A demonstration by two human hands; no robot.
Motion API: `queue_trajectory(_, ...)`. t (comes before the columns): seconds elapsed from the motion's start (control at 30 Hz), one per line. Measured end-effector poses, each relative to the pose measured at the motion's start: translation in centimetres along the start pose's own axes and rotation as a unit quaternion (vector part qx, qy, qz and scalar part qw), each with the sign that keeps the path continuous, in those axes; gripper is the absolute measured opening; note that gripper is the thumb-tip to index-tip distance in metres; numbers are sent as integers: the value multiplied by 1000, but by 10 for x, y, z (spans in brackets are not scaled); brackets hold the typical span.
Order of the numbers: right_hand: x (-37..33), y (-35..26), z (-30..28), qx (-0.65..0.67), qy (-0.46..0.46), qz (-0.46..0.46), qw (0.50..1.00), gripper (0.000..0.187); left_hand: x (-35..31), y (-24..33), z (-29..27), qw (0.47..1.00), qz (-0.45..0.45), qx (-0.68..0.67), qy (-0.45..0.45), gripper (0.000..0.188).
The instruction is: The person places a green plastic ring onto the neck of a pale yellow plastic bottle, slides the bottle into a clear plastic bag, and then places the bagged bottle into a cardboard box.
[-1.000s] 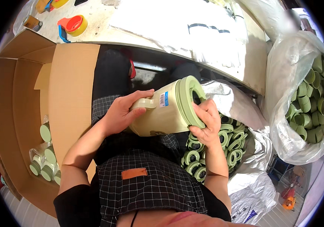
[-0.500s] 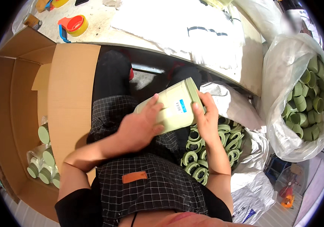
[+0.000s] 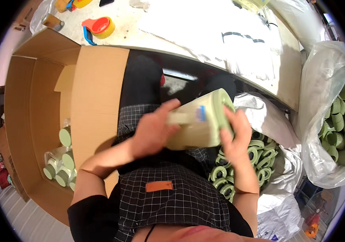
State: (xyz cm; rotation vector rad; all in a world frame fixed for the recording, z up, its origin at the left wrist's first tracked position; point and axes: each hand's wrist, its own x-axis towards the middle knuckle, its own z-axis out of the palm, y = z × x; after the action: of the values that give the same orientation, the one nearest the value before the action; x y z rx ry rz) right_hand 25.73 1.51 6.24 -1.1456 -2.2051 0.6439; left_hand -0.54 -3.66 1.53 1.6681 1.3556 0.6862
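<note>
A pale green, wide-bodied plastic canister (image 3: pixel 194 131) with a blue-and-white sticker lies on its side over my lap, slightly blurred by motion. My left hand (image 3: pixel 152 129) is closed around its left end. At the other end sits a green lid (image 3: pixel 222 113), and my right hand (image 3: pixel 237 133) grips it from the right, thumb and fingers on its rim. Beneath my right forearm, a white sack (image 3: pixel 257 117) lies open with many green ring-shaped lids (image 3: pixel 257 155) in it.
At my left stands an open cardboard box (image 3: pixel 39 117) with several green-capped containers (image 3: pixel 61 161) low inside. A clear plastic bag (image 3: pixel 313 121) of green cup-like pieces (image 3: pixel 335 139) stands at right. Ahead, a table (image 3: pixel 128 32) bears a tape dispenser (image 3: pixel 100 27) and white sheets (image 3: pixel 196 32).
The whole view has shifted, so everything sits further right. The canister has turned, showing more of its lid end, and my right hand has moved with it at the lid.
</note>
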Motion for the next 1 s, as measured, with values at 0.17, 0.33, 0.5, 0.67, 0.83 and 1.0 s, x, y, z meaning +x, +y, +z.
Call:
queue_trajectory(0.17, 5, 53, -20, 348, -45, 233, 907, 47, 7, 9, -1, 990, 133, -45, 3, 41)
queue_trajectory(0.33, 17, 87, 7, 202, -64, 150, 966, 59, 53, 86, -63, 892, 444, -72, -56, 24)
queue_trajectory(0.5, 18, 88, 5, 267, -84, 159, 947, 58, 215, 54, -64, 967, 217, 25, 135, 10)
queue_trajectory(0.67, 26, 92, -2, 336, -104, 188, 917, 42, 340, -82, -47, 984, -22, 159, 77, 21)
queue_trajectory(0.83, 57, 133, -3, 485, -24, 141, 863, 52, 351, -88, -40, 999, 1, 11, 45, 23)
queue_trajectory(1.0, 91, 117, 18, 608, -175, 174, 755, 20, 353, -97, -48, 992, -20, -68, 108, 24)
